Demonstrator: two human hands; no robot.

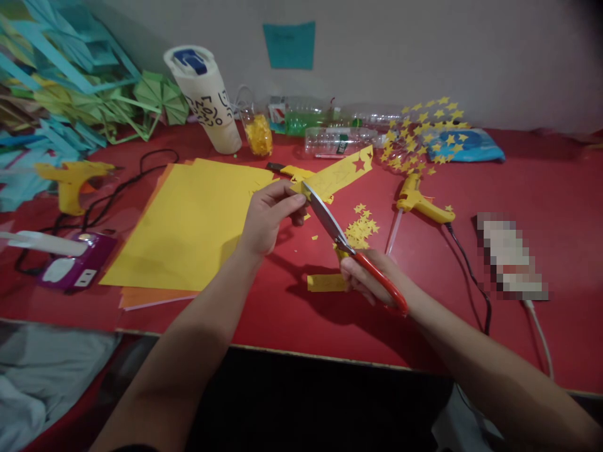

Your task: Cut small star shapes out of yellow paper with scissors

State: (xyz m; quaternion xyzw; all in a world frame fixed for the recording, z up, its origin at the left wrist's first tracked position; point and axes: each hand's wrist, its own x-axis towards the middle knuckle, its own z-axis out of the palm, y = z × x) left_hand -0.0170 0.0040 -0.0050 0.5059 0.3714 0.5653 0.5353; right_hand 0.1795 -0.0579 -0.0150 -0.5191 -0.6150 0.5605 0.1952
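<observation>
My left hand (273, 213) pinches the near end of a yellow paper strip (336, 174), which has star-shaped holes at its far end. My right hand (370, 276) is closed around the red handles of the scissors (339, 238). The scissors' blades point up and left, their tips at the paper beside my left fingertips. Small yellow paper stars (362, 229) lie in a pile just beyond my right hand. A short yellow paper piece (325, 283) lies left of that hand, partly hidden by it.
Yellow sheets (188, 226) lie at left, near a purple socket block (78, 263) and a yellow glue gun (73, 182). Another glue gun (424, 204) is at right, near a phone (511, 254). A white tumbler (207, 100), plastic bottles (311, 119) and star sprays (438, 132) stand behind.
</observation>
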